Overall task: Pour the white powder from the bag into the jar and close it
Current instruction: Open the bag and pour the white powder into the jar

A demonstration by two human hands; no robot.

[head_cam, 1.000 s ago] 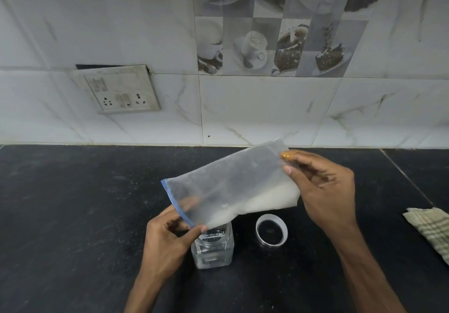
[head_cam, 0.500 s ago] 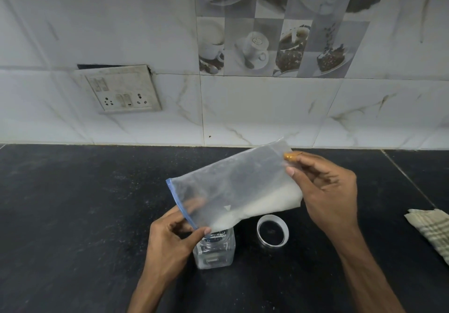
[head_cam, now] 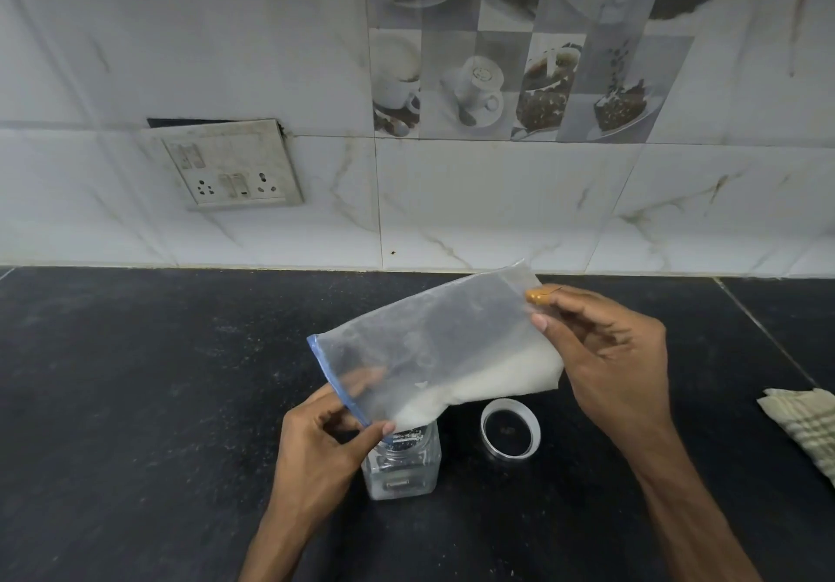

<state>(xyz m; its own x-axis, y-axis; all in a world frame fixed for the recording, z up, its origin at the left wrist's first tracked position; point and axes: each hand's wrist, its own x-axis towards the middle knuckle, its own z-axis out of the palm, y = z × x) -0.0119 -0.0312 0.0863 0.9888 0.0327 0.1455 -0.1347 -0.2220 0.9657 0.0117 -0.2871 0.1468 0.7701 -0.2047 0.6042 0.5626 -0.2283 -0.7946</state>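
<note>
A clear bag (head_cam: pixel 433 351) with a blue strip along its mouth hangs tilted across the middle of the frame, mouth end low at the lower centre, closed end raised toward the right; the white powder (head_cam: pixel 479 389) lies along its lower edge, reaching down to the mouth. The left hand (head_cam: pixel 323 450) pinches the bag's mouth corner between thumb and fingers, the other fingers curled, right above the open jar (head_cam: pixel 402 461); the right hand (head_cam: pixel 610 369) grips the raised end between thumb and fingertips, one nail painted orange. The jar stands upright on the black counter (head_cam: pixel 135 400) at lower centre, a little powder at its rim; its lid (head_cam: pixel 510 428) lies upturned just to the right, apart from it. A checked cloth (head_cam: pixel 804 423) sits at the right edge; a socket plate (head_cam: pixel 223 165) hangs on the tiled wall (head_cam: pixel 497 202) at upper left.
</note>
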